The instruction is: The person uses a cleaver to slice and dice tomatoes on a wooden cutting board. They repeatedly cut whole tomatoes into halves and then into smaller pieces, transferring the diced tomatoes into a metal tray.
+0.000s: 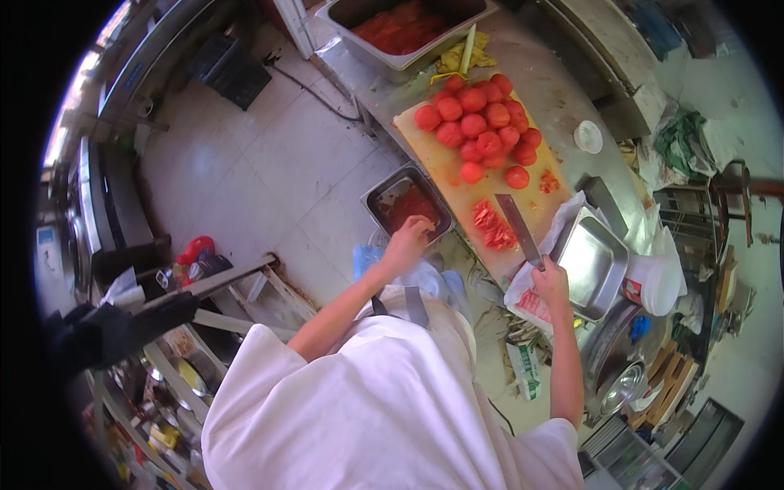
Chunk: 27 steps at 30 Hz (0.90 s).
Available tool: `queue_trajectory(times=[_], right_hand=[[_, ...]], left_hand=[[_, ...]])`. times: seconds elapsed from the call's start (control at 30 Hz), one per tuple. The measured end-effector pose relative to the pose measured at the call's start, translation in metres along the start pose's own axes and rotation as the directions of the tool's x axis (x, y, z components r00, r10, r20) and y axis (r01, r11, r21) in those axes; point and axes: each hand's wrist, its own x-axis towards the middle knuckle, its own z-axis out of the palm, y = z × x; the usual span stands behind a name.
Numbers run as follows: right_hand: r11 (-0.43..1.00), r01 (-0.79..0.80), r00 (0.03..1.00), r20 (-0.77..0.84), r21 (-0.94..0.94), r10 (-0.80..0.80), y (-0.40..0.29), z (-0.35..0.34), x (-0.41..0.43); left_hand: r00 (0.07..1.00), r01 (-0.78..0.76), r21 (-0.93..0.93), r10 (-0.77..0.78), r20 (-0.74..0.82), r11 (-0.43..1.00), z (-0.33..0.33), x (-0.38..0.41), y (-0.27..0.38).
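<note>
My right hand (551,280) grips the handle of a cleaver (518,228), whose blade rests over the yellow cutting board (440,160). Left of the blade lies a pile of chopped tomato (492,225). Farther up the board sits a heap of whole, seemingly peeled tomatoes (474,125), with a few scraps at its right. My left hand (409,244) is over the near edge of a small metal pan (372,201) holding red tomato pulp. Its fingers are bent, and whether they hold anything is not visible.
A large steel pan (398,61) of red pieces stands beyond the board, beside a yellow cloth (481,54). At right are an empty steel tray (594,260), a white tub (658,282) and a small clear bowl (588,136). A metal frame (208,285) stands at left.
</note>
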Motion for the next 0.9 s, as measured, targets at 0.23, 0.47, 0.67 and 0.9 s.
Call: queue_trajectory(times=[0.23, 0.47, 0.67, 0.9], right_hand=[[0.994, 0.109, 0.994, 0.004, 0.031, -0.109, 0.019, 0.018, 0.007], [0.975, 0.220, 0.975, 0.019, 0.003, -0.220, 0.016, 0.018, 0.004], [0.987, 0.161, 0.983, 0.093, -0.006, -0.160, 0.024, 0.024, 0.021], [0.981, 0.161, 0.981, 0.089, 0.108, -0.170, 0.002, 0.006, 0.020]], left_hand=[[0.899, 0.175, -0.146, -0.218, -0.380, 0.974, -0.003, -0.038, -0.040], [0.819, 0.394, -0.125, -0.410, -0.401, 0.911, 0.059, -0.114, -0.017], [0.858, 0.311, -0.266, -0.390, -0.335, 0.912, 0.090, -0.110, -0.001], [0.841, 0.261, -0.261, -0.352, -0.412, 0.929, 0.076, -0.087, 0.024]])
